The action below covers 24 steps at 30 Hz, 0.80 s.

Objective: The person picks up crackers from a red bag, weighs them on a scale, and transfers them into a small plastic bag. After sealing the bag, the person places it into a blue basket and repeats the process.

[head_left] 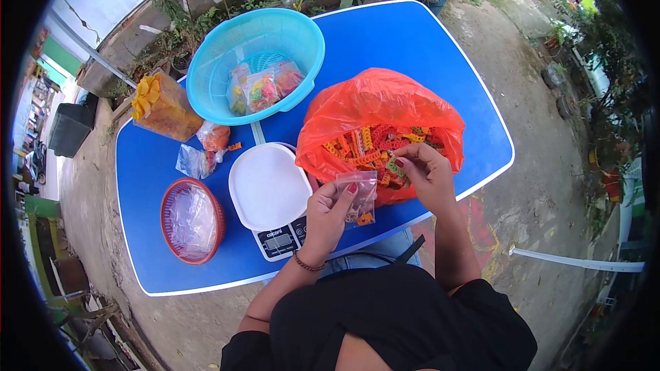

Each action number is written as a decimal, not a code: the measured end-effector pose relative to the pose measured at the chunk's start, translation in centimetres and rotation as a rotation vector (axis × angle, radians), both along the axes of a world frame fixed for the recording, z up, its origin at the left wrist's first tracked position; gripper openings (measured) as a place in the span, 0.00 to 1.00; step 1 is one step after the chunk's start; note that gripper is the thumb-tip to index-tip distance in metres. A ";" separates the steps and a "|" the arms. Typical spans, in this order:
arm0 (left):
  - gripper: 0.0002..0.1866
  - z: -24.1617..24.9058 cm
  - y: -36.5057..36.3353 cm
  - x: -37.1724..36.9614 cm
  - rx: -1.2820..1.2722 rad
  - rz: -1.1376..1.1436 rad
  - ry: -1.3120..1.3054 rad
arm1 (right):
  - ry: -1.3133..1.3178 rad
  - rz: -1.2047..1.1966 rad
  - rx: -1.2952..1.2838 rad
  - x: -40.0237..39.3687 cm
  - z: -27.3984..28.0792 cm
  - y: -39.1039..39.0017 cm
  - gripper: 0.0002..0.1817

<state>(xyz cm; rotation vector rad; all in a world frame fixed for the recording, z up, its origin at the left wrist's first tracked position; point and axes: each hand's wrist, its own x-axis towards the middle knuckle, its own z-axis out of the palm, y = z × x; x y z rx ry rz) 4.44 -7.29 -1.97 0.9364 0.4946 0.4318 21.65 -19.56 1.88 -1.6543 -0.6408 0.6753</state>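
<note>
While one left hand point(328, 207), nearly closed, pinches one small clear bag point(366, 185) between thumb and fingers, one right hand point(430, 173), partly curled, has thumb and forefinger together at one green piece point(397, 167) over one red bag point(385, 96) of uncounted crinkled pieces. Leftward: one white tray point(268, 185) on one scale point(278, 242); one basin point(199, 62), at least three packets inside.

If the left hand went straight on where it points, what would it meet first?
Probably the red bag, just past the small bag in the left hand, though the hand's height is unclear.
</note>
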 end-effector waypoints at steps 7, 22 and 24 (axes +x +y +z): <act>0.16 0.1 0.1 -0.8 0.122 -0.066 0.080 | 0.014 0.183 0.203 -1.7 0.8 1.1 0.11; 0.14 -0.1 0.4 -1.0 0.124 -0.053 0.044 | 0.061 0.155 0.291 -1.2 -0.4 0.8 0.07; 0.15 -0.1 0.5 -1.1 0.100 -0.063 0.072 | -0.013 0.189 0.257 -1.2 -0.2 0.8 0.06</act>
